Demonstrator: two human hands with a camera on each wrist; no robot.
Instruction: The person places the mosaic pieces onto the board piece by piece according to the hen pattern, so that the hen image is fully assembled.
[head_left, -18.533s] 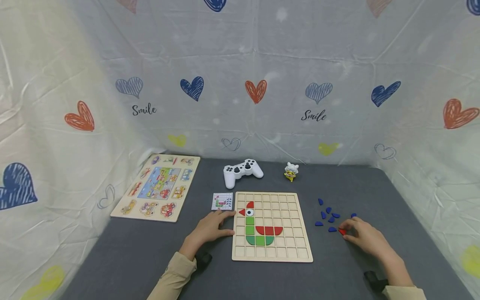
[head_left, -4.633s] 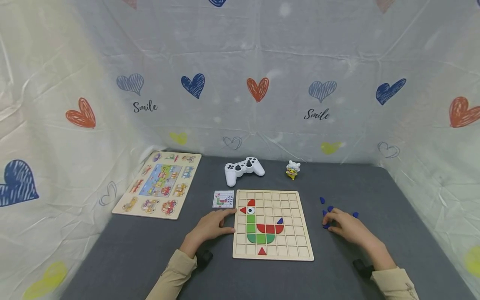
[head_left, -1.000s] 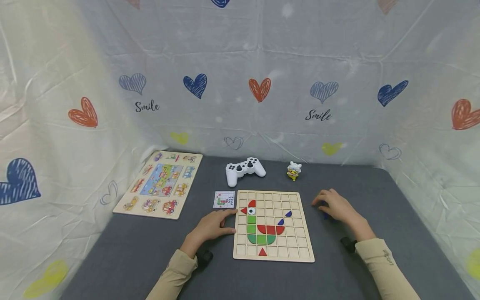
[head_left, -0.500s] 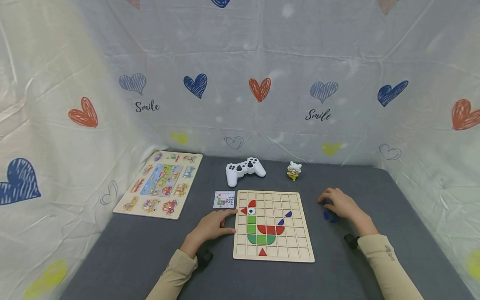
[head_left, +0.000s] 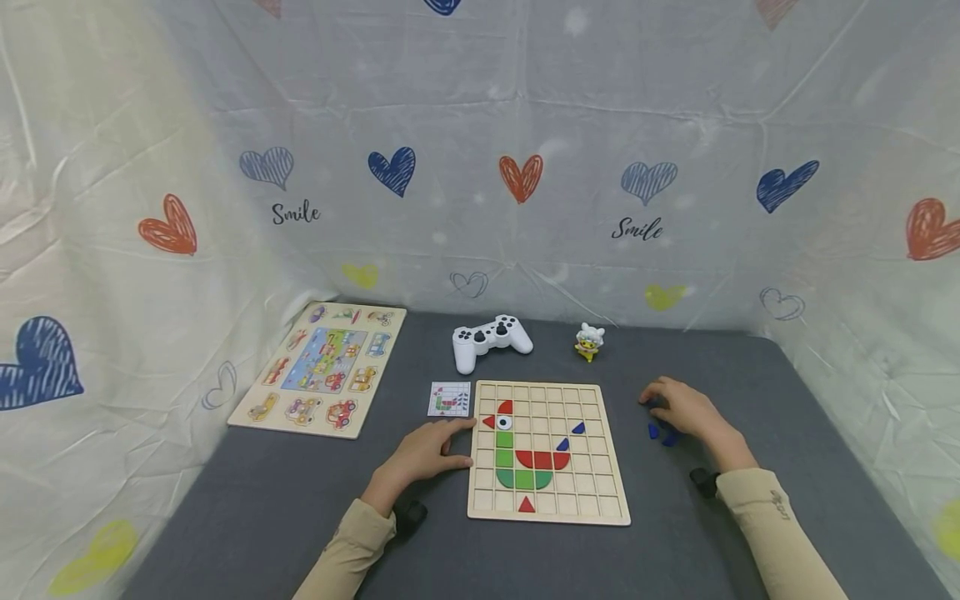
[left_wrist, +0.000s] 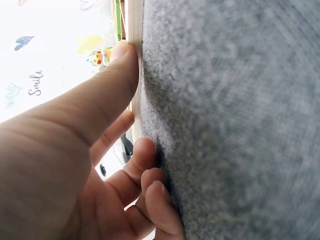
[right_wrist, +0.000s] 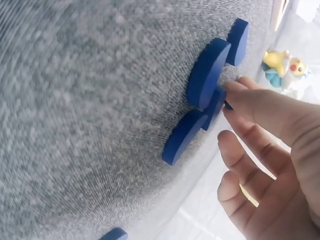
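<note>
My left hand (head_left: 423, 452) rests at the left edge of a wooden grid board (head_left: 592, 492), thumb and index finger spread along that edge; in the left wrist view the thumb (left_wrist: 112, 80) presses the board's side. Red and green pieces (head_left: 504, 458) form a bird with an eye tile (head_left: 504, 422) on the grid. A red triangle (head_left: 527, 504) lies in the bottom row, and two blue pieces (head_left: 578, 428) sit at the right. My right hand (head_left: 686, 408) pinches a small blue piece (right_wrist: 228, 105), mostly hidden by the thumb, beside several loose blue pieces (right_wrist: 209, 72).
A picture card (head_left: 449, 399) lies by the board's upper left corner. Behind stand a white game controller (head_left: 491, 340) and a small yellow-and-white figurine (head_left: 588, 342). A vehicle puzzle board (head_left: 318, 371) lies at the far left. A heart-print curtain surrounds the table.
Since the oldest frame, the red triangle and two blue pieces have come onto the board. Over the last second my right hand has drawn slightly right, uncovering blue pieces; the left stays put.
</note>
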